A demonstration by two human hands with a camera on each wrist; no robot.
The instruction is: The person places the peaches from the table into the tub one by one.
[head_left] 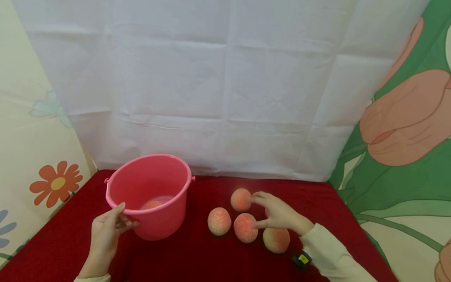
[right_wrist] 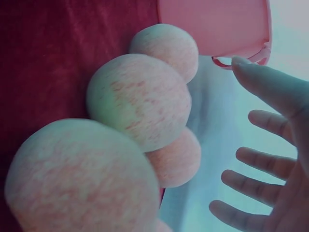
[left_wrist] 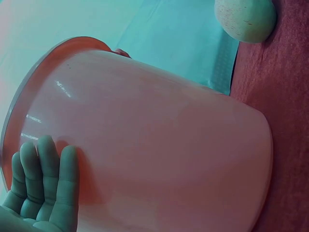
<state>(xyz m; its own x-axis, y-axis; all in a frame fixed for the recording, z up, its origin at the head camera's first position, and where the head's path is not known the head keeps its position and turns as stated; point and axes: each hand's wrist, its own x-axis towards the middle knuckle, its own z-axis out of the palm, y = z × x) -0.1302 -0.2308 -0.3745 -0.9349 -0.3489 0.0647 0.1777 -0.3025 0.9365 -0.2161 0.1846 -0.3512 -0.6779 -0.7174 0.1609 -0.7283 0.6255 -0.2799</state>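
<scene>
A pink bucket (head_left: pixel 160 223) stands at the left of the red cloth, one peach (head_left: pixel 152 204) lying inside it. My left hand (head_left: pixel 107 235) pinches its near rim, thumb over the edge. In the left wrist view the fingers (left_wrist: pixel 67 188) lie along the outer wall. My right hand (head_left: pixel 280 211) is over a group of several peaches, fingers spread, holding nothing. Nearest its fingertips are the back peach (head_left: pixel 240 200) and the middle peach (head_left: pixel 245 228). Another peach (head_left: pixel 219 221) lies to the left, and one (head_left: pixel 276 240) below the wrist. A further peach is mostly hidden behind the hand.
Red cloth (head_left: pixel 197 258) covers the table. A white sheet (head_left: pixel 225 98) hangs behind its back edge, with flower-patterned walls at both sides. A small black item with a yellow patch (head_left: pixel 303 259) is beside the right sleeve.
</scene>
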